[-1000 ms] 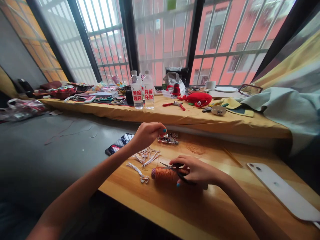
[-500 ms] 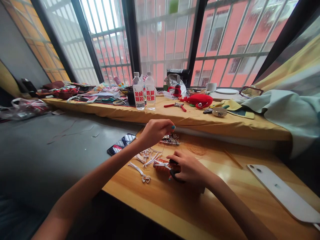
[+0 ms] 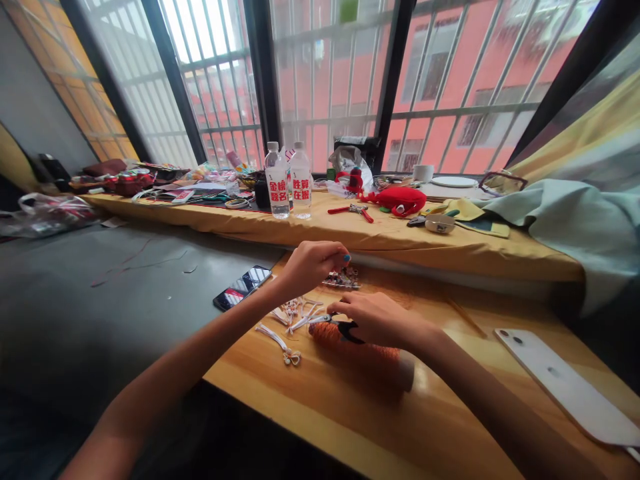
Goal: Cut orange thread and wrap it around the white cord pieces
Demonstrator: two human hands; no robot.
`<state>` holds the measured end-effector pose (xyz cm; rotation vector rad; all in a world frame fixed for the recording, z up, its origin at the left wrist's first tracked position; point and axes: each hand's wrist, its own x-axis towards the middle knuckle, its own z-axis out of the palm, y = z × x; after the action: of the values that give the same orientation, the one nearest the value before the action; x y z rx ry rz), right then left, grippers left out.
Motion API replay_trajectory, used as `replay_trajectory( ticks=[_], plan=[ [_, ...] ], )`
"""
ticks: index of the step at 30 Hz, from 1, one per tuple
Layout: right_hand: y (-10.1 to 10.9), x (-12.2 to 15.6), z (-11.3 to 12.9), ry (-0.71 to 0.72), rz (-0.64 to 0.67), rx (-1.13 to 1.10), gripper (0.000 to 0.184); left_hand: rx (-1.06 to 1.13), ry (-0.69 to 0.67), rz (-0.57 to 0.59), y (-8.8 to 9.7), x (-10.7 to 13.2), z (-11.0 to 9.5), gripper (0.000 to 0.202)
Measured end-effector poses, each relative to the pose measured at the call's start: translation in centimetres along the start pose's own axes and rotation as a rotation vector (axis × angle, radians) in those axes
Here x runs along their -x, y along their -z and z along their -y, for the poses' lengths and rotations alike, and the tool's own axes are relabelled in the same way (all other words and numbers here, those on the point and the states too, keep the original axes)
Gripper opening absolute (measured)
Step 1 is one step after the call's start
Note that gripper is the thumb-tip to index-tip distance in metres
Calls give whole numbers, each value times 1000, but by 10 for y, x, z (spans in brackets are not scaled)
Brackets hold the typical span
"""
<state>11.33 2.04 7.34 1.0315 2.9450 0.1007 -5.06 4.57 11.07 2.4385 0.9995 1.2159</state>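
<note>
My left hand (image 3: 316, 267) is raised over the table with its fingers pinched together. Whatever lies between those fingertips is too small to make out. In my right hand (image 3: 383, 320) is a pair of black-handled scissors (image 3: 349, 329), its blades pointing left. Just under the scissors, a spool of orange thread (image 3: 383, 357) lies on its side, partly covered by my right hand. White knotted cords (image 3: 297, 313) are gathered left of the blades, and one separate white cord with a looped knot (image 3: 280, 345) lies closer to me. A clear tray of small beads (image 3: 344, 277) sits behind my left hand.
A dark phone (image 3: 243, 288) lies at the table's left edge, a white phone (image 3: 565, 383) at the right. On the cloth-covered sill stand two water bottles (image 3: 280, 190), with red-handled pliers (image 3: 353, 211) and a red plush item (image 3: 400, 199) beside them. A thin stick (image 3: 465, 316) lies behind my right hand.
My right hand has lifted slightly with the scissors, and the blades look closer together. More of the orange spool now shows beneath it. My left hand has barely moved.
</note>
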Motion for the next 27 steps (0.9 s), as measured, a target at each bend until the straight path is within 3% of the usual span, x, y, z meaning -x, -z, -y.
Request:
replay_trajectory(
  ticks=[12,27],
  plan=[
    [5,-6,11,43,96,22,27,86,48,-91,12,13,5,14],
    [16,-7,34,23,33,85,24,190,57,-194,22,19,9,15]
  ],
)
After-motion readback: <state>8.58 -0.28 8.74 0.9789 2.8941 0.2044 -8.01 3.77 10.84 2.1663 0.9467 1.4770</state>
